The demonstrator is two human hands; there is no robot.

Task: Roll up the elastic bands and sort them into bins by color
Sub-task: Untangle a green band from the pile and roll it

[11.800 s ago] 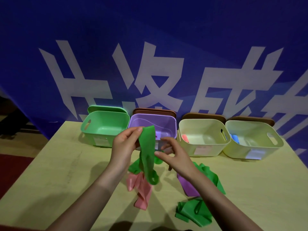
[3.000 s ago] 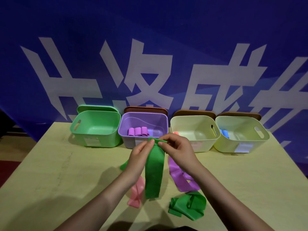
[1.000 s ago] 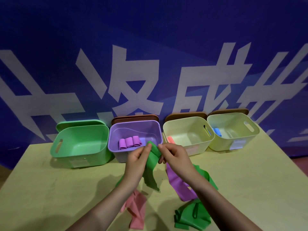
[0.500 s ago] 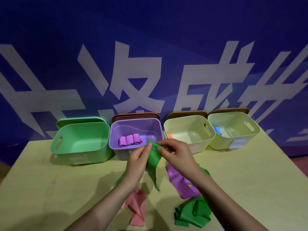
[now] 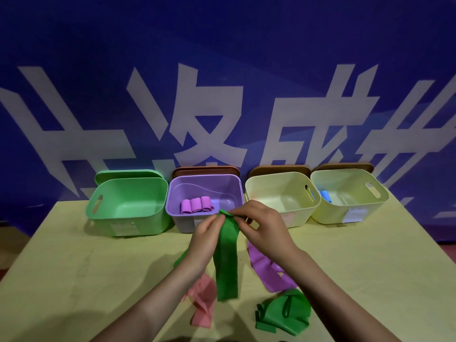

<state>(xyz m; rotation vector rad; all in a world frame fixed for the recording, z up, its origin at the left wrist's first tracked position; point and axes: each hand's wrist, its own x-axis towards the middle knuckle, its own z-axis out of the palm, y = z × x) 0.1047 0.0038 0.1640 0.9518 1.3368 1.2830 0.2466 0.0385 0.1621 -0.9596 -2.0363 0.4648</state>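
Green bin (image 5: 128, 206): far left of the row, nothing visible inside; likely where the held band goes.
Purple bin (image 5: 204, 193): three purple rolls (image 5: 197, 205) sit side by side, sorted by color.
Left hand (image 5: 206, 239): fingertips pinch the green band (image 5: 225, 262) near its top edge.
Right hand (image 5: 264, 228): pinches the same top edge, apparently to start a roll; the rest hangs to the table (image 5: 74, 267).
Loose bands: pink (image 5: 202, 302), purple (image 5: 266, 270), green heap (image 5: 283, 317), unrolled.

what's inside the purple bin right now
Three rolled purple bands lie side by side on the floor of the purple bin. Its near right corner is hidden behind the hands holding the green band, so anything there cannot be seen.
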